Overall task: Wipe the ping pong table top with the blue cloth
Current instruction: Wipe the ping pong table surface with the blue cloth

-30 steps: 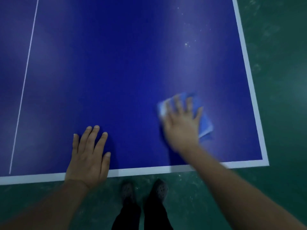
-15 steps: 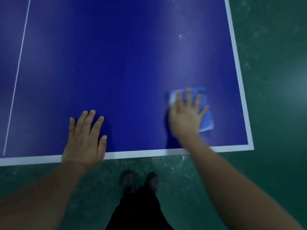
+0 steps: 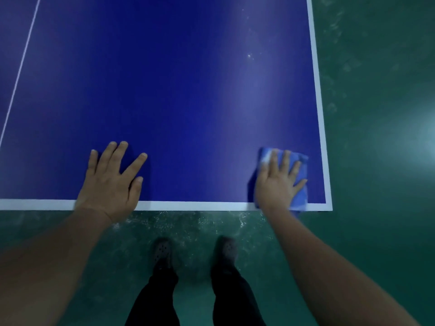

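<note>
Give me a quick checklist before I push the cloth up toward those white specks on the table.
1. Right hand flat on cloth: ok.
2. Cloth fully on table: not ok, its near corner hangs over the white edge.
3. Left hand braced flat on table: ok.
4. Specks remain ahead of cloth: ok.
5. Cloth clean underneath: cannot tell.

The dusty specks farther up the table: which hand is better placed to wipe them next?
The right hand. It already presses the blue cloth flat, and the specks lie on its side. The left hand rests bare on the table top.
</note>
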Tool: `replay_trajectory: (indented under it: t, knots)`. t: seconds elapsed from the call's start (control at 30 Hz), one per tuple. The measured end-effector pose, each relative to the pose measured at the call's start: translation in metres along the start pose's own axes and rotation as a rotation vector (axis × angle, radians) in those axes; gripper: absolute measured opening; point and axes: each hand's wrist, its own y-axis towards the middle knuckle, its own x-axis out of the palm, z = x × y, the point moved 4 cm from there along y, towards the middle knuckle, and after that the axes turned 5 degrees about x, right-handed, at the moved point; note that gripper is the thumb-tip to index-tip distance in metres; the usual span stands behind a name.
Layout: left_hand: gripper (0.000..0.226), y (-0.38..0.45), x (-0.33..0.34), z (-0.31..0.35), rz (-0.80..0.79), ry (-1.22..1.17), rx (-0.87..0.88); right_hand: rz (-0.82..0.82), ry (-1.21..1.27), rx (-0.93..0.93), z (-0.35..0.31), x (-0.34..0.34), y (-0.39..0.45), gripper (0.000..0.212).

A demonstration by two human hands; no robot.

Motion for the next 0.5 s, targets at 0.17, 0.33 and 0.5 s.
replay_trajectory:
  t: [0.17,0.33,0.5]
  knots:
    - [0.063,0.0,-0.002,0.004,0.023,0.053,-0.048,-0.064,-0.118,-0.583,0.025,0.0,-0.03,0.053]
    - [0.065,-0.004,-0.003,0.067,0.134,-0.048,-0.263,-0.06,-0.183,-1.079,0.079,-0.014,0.023,0.049]
    - [0.063,0.04,0.015,0.236,0.181,-0.223,-0.326,-0.05,-0.251,-1.396,0.083,-0.028,0.105,0.049]
